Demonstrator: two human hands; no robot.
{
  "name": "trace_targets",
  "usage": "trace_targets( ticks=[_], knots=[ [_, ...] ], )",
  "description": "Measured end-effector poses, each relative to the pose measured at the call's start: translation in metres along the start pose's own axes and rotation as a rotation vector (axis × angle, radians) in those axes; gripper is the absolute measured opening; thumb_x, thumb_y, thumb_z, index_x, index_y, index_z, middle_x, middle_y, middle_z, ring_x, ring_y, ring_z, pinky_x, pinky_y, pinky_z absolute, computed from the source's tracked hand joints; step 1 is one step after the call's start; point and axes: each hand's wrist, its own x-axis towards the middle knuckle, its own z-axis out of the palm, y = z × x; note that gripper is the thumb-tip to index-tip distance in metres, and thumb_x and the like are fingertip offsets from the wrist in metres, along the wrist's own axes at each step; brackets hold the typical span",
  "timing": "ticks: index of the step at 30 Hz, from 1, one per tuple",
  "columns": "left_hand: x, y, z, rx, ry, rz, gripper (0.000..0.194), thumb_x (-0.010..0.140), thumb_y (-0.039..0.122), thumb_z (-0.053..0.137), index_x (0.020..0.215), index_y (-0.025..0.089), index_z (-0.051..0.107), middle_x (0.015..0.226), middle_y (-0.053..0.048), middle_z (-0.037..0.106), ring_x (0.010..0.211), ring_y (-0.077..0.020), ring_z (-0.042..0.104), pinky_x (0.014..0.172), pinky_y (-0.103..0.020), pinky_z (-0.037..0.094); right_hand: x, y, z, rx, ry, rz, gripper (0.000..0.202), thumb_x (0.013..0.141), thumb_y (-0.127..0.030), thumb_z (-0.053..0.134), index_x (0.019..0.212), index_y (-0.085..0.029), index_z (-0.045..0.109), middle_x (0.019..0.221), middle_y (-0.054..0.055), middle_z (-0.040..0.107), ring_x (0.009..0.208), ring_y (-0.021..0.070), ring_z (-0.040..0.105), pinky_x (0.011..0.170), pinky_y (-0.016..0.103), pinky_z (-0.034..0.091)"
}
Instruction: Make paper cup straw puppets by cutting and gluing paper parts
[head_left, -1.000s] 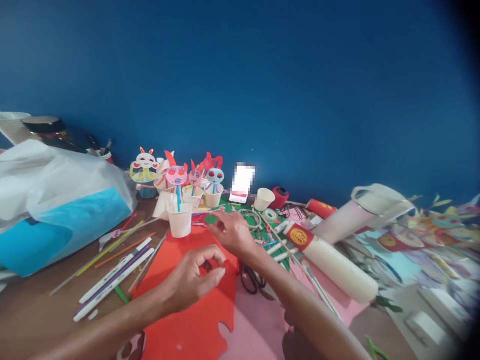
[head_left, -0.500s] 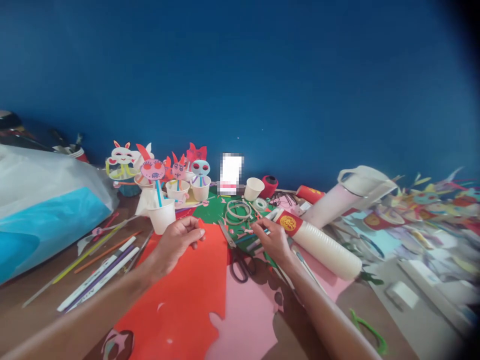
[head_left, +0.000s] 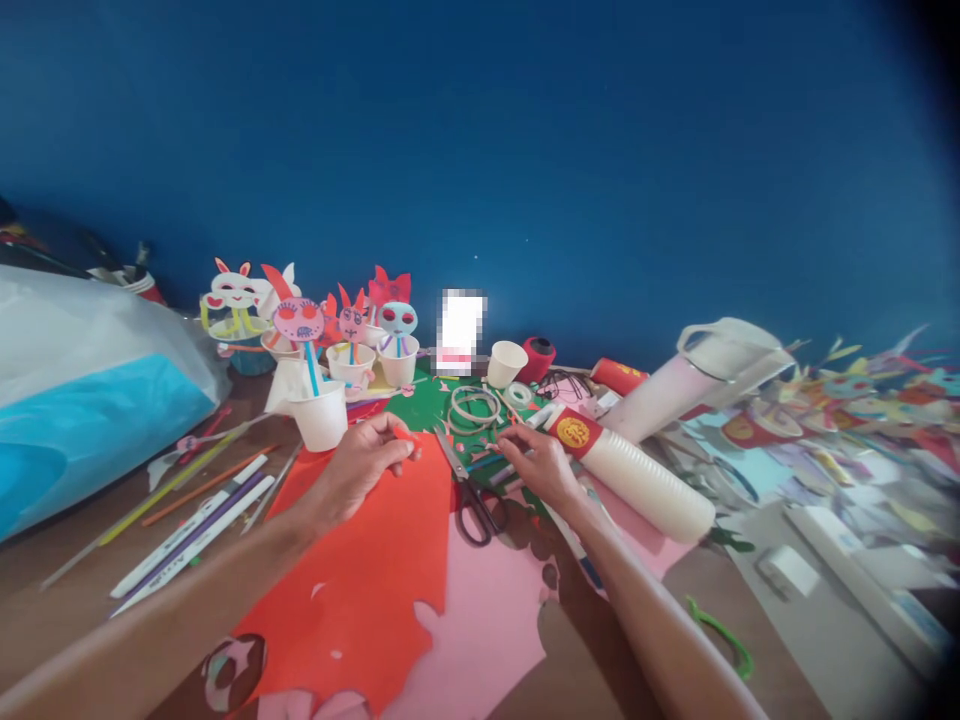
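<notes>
My left hand [head_left: 373, 462] is pinched on a small red paper piece [head_left: 406, 435], held just above a large red paper sheet [head_left: 360, 550]. My right hand [head_left: 536, 460] is over the cluttered green sheet [head_left: 420, 408], its fingers drawn together at the tips. Whatever lies between those fingers is too small to make out. Between the hands rest dark-handled scissors [head_left: 476, 505], blades pointing away from me. Pink paper [head_left: 480, 630] with cut-out edges lies partly under the red sheet.
At the left stand paper cups [head_left: 319, 418] with paper faces on sticks. A stack of cups [head_left: 645, 480] lies at right beside a pitcher [head_left: 667, 385]. A coil of cord [head_left: 474, 408] and a tape roll [head_left: 518, 395] lie ahead. Markers [head_left: 191, 535] and a plastic bag [head_left: 97, 400] are left.
My left hand has shifted slightly right, with the red paper piece still in its fingers. My right hand has moved slightly left and up. The whole view has tilted a little.
</notes>
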Motion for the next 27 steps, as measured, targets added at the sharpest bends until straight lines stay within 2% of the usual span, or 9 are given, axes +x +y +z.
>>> trace_targets(
  ticks=[5,13,15,18,21,23,27],
  knots=[
    [0.000,0.002,-0.006,0.018,0.022,0.050,0.010,0.065,0.017,0.058,0.071,0.016,0.049,0.063,0.003,0.057,0.049,-0.0065,0.048,0.048,-0.020,0.036,0.001,0.000,-0.005,-0.010,0.040,-0.027,0.022,0.081,-0.030,0.044,0.082,-0.017,0.063,0.071,0.000,0.062,0.066,0.0131,0.055,0.063,0.022,0.039],
    [0.009,-0.021,-0.007,0.018,-0.070,-0.006,0.014,0.066,0.022,0.060,0.070,0.017,0.048,0.051,0.005,0.054,0.045,-0.0077,0.045,0.043,-0.020,0.034,0.016,0.025,-0.052,-0.048,0.169,0.118,0.030,0.079,-0.038,0.042,0.081,-0.015,0.061,0.062,0.000,0.057,0.054,0.0121,0.048,0.051,0.021,0.035],
    [0.011,-0.029,-0.006,0.011,-0.116,-0.017,0.014,0.066,0.022,0.060,0.069,0.017,0.047,0.058,0.002,0.058,0.046,-0.0079,0.046,0.043,-0.020,0.035,0.015,0.026,-0.060,-0.067,0.130,0.123,0.028,0.078,-0.036,0.043,0.079,-0.015,0.062,0.059,-0.001,0.056,0.053,0.0117,0.047,0.050,0.021,0.034],
    [0.012,-0.035,-0.005,0.019,-0.147,-0.019,0.013,0.067,0.021,0.059,0.068,0.017,0.047,0.066,-0.001,0.062,0.047,-0.0082,0.048,0.044,-0.022,0.037,0.011,0.022,-0.070,-0.076,-0.023,0.103,0.019,0.073,-0.031,0.050,0.071,-0.018,0.064,0.058,-0.002,0.057,0.053,0.0110,0.049,0.050,0.020,0.034],
    [0.010,-0.029,-0.005,0.035,-0.131,-0.020,0.012,0.067,0.018,0.058,0.066,0.017,0.046,0.063,0.001,0.061,0.046,-0.0084,0.048,0.044,-0.022,0.037,0.005,0.016,-0.081,-0.119,-0.253,0.069,0.014,0.071,-0.026,0.053,0.068,-0.019,0.065,0.061,-0.002,0.060,0.055,0.0106,0.051,0.052,0.020,0.034],
    [0.007,-0.021,-0.005,0.034,-0.106,-0.019,0.012,0.066,0.016,0.058,0.064,0.017,0.046,0.063,0.001,0.061,0.046,-0.0082,0.049,0.045,-0.022,0.037,0.003,0.014,-0.087,-0.184,-0.336,0.056,0.016,0.074,-0.024,0.050,0.072,-0.019,0.065,0.065,-0.002,0.061,0.057,0.0108,0.052,0.054,0.021,0.034],
    [0.004,-0.006,-0.009,-0.022,-0.044,0.000,0.014,0.065,0.014,0.058,0.061,0.016,0.045,0.068,0.001,0.063,0.050,-0.0088,0.052,0.049,-0.022,0.040,0.004,0.016,-0.090,-0.319,-0.225,0.080,0.017,0.076,-0.024,0.048,0.076,-0.019,0.064,0.066,-0.001,0.061,0.059,0.0119,0.053,0.054,0.022,0.033]
  ],
)
